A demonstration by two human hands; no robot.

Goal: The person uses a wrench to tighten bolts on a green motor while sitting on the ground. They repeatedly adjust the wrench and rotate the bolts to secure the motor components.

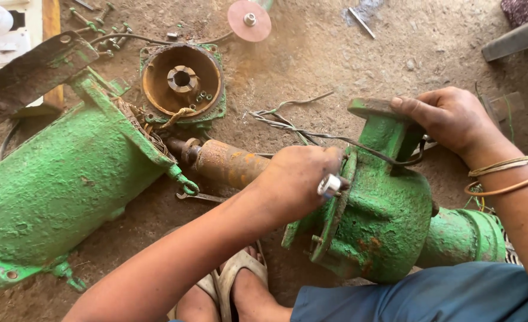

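- The step in hand looks like undoing a fastener on the green pump housing (383, 209), which lies on the dirt floor (335, 53) at near right, just in front of the person's knee.
- The left hand (293, 182) is closed in a fist around a silvery socket tool (329, 185), pressed against the housing's rusty flange.
- The right hand (448, 119) steadies the housing's upper port, fingers curled over its rim.
- A rusty shaft (228, 164) runs left from the housing toward the green motor body (61, 185); they look near but apart.
- A round rusty end cover (182, 80) lies farther off.
- The next move likely calls for a firm turn while the right hand braces the casting.
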